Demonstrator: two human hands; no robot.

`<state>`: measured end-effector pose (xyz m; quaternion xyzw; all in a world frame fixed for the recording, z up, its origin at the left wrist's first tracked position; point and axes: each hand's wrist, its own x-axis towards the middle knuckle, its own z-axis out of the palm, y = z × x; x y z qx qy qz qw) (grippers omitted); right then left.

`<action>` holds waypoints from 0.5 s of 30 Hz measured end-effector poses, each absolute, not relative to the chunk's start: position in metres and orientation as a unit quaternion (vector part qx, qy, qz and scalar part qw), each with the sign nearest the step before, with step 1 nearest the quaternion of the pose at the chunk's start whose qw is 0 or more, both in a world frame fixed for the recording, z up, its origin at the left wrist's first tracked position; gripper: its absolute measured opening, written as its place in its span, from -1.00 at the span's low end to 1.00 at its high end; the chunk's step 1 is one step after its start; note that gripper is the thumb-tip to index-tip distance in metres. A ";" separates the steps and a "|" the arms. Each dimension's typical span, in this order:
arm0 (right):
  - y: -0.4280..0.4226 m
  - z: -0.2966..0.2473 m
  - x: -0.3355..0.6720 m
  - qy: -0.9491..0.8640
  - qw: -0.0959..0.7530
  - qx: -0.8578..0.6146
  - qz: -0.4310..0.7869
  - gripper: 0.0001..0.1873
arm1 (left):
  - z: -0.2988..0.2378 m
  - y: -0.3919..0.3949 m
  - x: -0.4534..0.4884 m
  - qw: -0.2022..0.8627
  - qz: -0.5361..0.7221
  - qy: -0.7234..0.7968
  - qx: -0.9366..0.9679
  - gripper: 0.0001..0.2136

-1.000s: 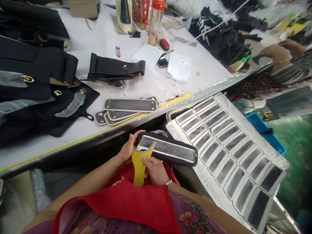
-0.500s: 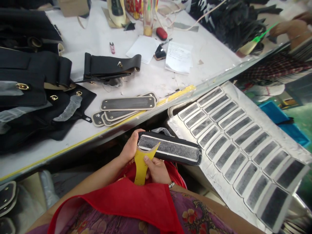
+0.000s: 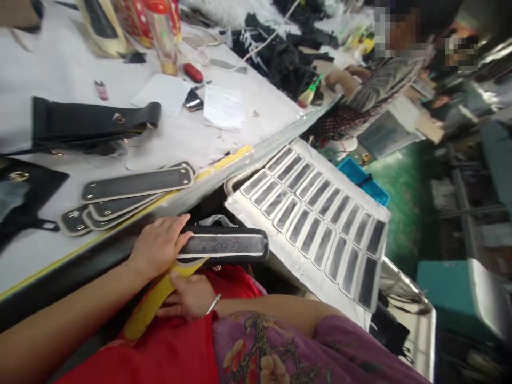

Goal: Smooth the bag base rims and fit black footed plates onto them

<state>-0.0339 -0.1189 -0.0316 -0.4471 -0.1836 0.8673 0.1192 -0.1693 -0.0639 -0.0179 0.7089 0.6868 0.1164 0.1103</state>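
My left hand (image 3: 160,245) is closed over the near-left end of a long black leather piece (image 3: 260,246), which looks like the base of a bag. A grey strip with white edging runs along its upward face, and the thumb rests on that face. Below it, my right hand (image 3: 194,295) grips a flat yellow scraper (image 3: 150,306) with a curved, pointed end. The scraper's tip lies close to the lower edge of the black piece; whether they touch I cannot tell.
Grey panels with rivets (image 3: 136,184) are stacked at the table edge (image 3: 224,164). To the right, a white board (image 3: 240,205) carries rows of grey strips. Black leather straps (image 3: 92,120), papers (image 3: 224,106) and a glue bottle (image 3: 308,96) lie farther off. A co-worker (image 3: 384,80) sits beyond.
The head view has swung to the right. My left hand has come further over the face of the black piece. The yellow scraper now lies at a flatter slant in my right hand.
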 end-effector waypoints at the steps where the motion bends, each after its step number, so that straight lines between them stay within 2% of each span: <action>1: -0.118 -0.032 -0.031 -0.158 0.124 -0.448 0.871 -0.65 | -0.019 -0.060 -0.166 0.092 0.097 0.664 0.735 -0.55; 6: -0.109 -0.035 -0.023 -0.098 0.141 -0.455 0.874 -0.51 | -0.024 -0.047 -0.153 0.043 0.053 0.671 0.739 -0.54; 10: -0.101 -0.039 -0.021 -0.120 0.164 -0.444 0.873 -0.42 | -0.022 -0.041 -0.146 0.054 0.063 0.716 0.693 -0.48; 12: -0.100 -0.036 -0.016 -0.136 0.148 -0.441 0.875 -0.45 | -0.020 -0.040 -0.144 0.112 0.114 0.729 0.665 -0.44; 15: -0.100 -0.018 0.001 -0.195 0.108 -0.444 0.868 -0.54 | -0.020 -0.042 -0.150 0.314 0.295 0.725 0.538 -0.39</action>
